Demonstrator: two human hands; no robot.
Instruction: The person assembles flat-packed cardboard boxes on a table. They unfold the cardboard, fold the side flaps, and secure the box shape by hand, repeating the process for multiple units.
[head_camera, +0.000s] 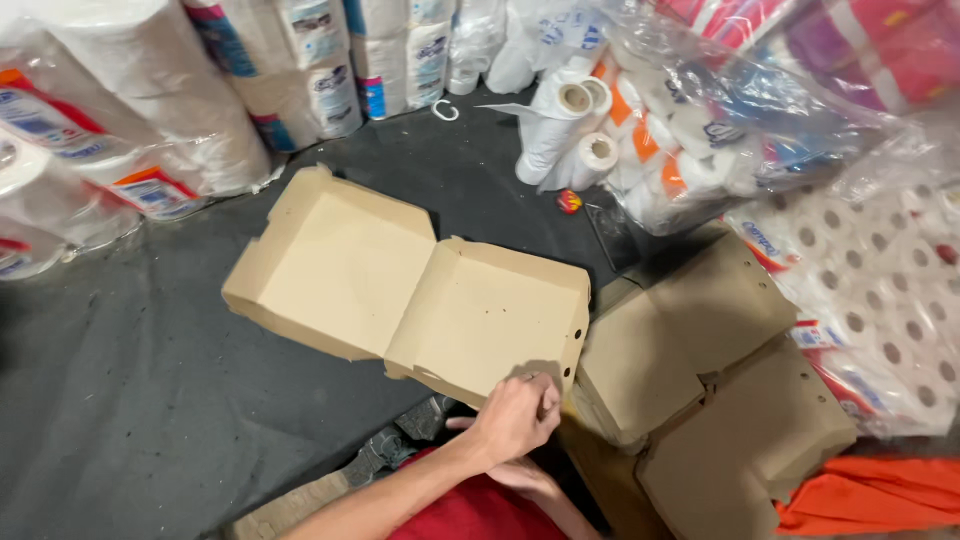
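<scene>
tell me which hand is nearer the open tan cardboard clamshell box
The left hand: its fingers pinch the near edge of the open tan cardboard clamshell box. The right hand sits lower, mostly hidden beneath the left forearm, clear of the box.

Floor (130, 400): dark grey sheet covering. On it: open tan box (410, 290), centre; folded boxes (710, 390), stacked, near right; wrapped paper-roll packs (130, 130), far left; loose white rolls (565, 130), far centre; bagged rolls (880, 290), right; small red object (569, 201); orange cloth (880, 495), near right.
</scene>
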